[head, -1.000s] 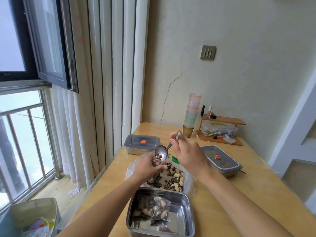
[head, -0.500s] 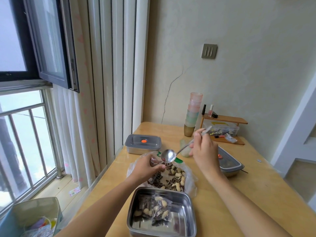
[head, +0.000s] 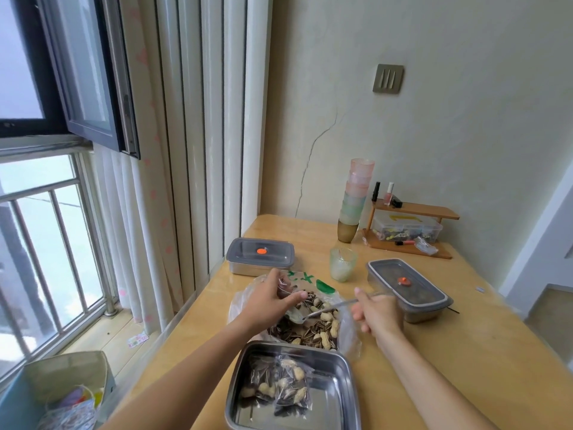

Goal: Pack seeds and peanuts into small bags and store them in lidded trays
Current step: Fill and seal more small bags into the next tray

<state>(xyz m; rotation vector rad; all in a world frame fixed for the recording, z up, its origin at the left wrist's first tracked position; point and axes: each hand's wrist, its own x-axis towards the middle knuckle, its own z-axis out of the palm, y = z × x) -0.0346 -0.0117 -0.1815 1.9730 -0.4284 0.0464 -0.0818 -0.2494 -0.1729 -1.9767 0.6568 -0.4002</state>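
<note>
Wooden counter [head: 465,352], set into a wall corner, window on the left.

Large clear plastic bag [head: 348,333] lies open mid-counter, towards the left edge. Holds a loose heap of striped seeds and peanuts [head: 313,332] in the shell.

Open steel tray [head: 331,401] at the near edge, just in front of the large bag. Two filled small bags [head: 283,387] lie in its left half, side by side, touching.

Two lidded trays, grey lids with an orange dot each: one [head: 245,254] near the far left edge, one [head: 429,304] right of the large bag, set at an angle.

Stack of pastel cups [head: 356,197] at the far edge by the wall. A wooden rack [head: 415,210] with small bottles stands to its right. Green glass [head: 342,264] stands between the lidded trays.

Left hand [head: 268,301] over the far side of the heap, fingers curled, thumb forward, pinching an unsealed small bag [head: 283,284]; contents of that bag unclear.

Right hand [head: 376,311] right of the heap, fingers closed round the handle of a metal spoon [head: 322,310]. Handle runs leftwards; the bowl sits low in the seeds, just beneath the left hand.
</note>
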